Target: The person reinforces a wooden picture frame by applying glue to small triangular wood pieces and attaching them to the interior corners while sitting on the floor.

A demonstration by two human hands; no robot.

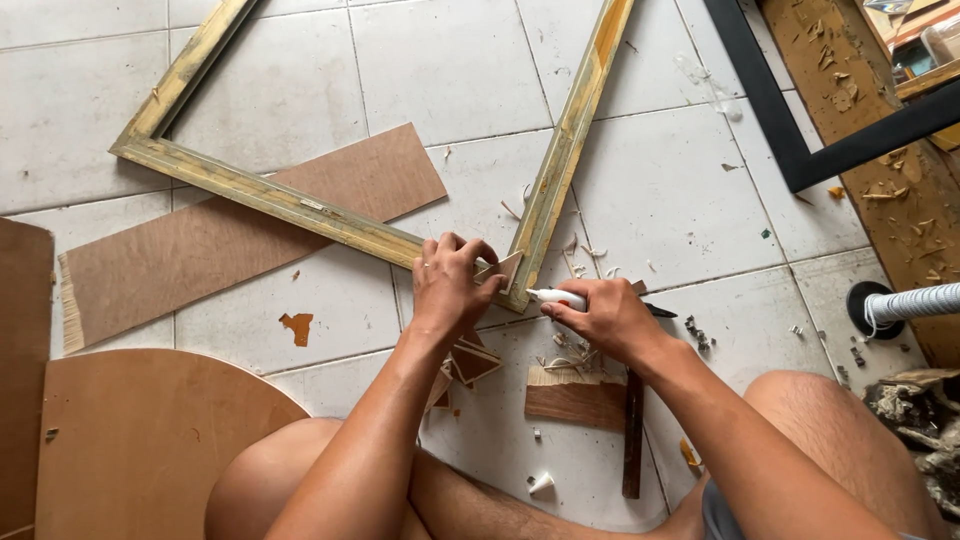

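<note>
A weathered green-gold wooden frame (300,205) lies on the white tiled floor, its near corner right in front of me. My left hand (450,285) pinches a small triangular wood piece (505,268) against that corner. My right hand (605,318) grips a small white glue tube (558,296), its tip pointing left at the corner joint. More small wooden triangles (472,362) lie on the floor just under my left wrist.
A long plywood strip (230,240) lies under the frame. A rounded plywood sheet (130,440) sits at lower left. A small wood block (575,400), a dark stick (633,435), a white cap (541,485), wood shavings, a black frame (790,130) and a corrugated hose (915,302) surround me.
</note>
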